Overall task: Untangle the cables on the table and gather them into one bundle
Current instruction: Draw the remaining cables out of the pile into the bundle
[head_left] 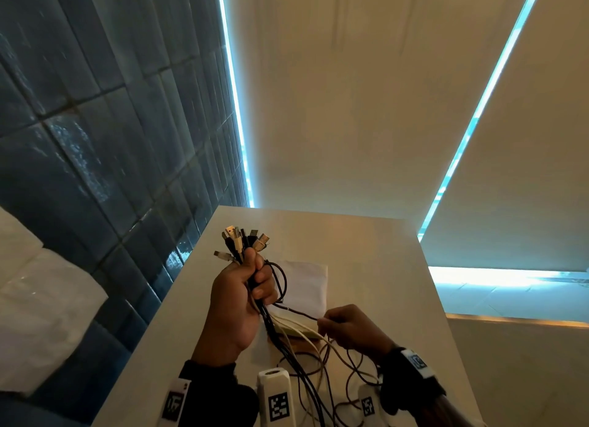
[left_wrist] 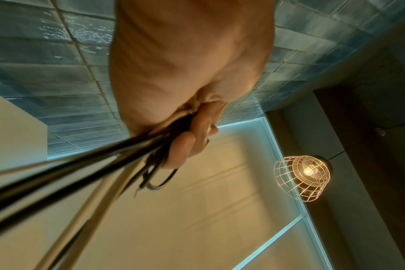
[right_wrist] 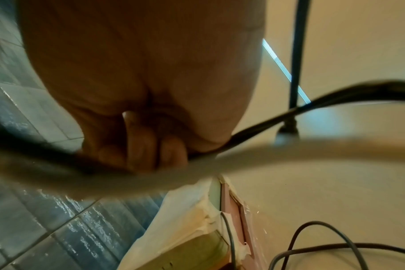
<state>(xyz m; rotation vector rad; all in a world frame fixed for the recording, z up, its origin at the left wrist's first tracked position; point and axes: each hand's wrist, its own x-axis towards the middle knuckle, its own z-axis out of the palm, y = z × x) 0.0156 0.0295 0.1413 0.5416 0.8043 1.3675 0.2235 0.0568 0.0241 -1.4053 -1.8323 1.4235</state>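
The tiled wall [head_left: 95, 133] runs along my left, and pale blinds [head_left: 350, 107] hang ahead, with strips of cold light at their edges. Below them is the white table [head_left: 382, 283]. In my left wrist view a caged lamp [left_wrist: 303, 175] glows overhead.

On the table lies a white cloth [head_left: 306, 283] over something flat and boxy; what it covers I cannot tell.

My left hand [head_left: 239, 296] is raised above the table, fist closed round the cables [head_left: 255, 286], thumb up against them. Their plugs [head_left: 245, 238] fan out above my fist, dark and cream ones mixed. Below my fist the cables hang down and spread in loose loops on the table's near part [head_left: 318, 372].

My right hand [head_left: 353, 327] is lower and to the right, fingers curled, fingertips pinching one dark cable [head_left: 299, 311] that stretches taut from the loop beside my left fist. In the right wrist view that strand [right_wrist: 254, 131] passes under my curled fingers [right_wrist: 173, 151], with a blurred pale cable [right_wrist: 220, 159] just in front.
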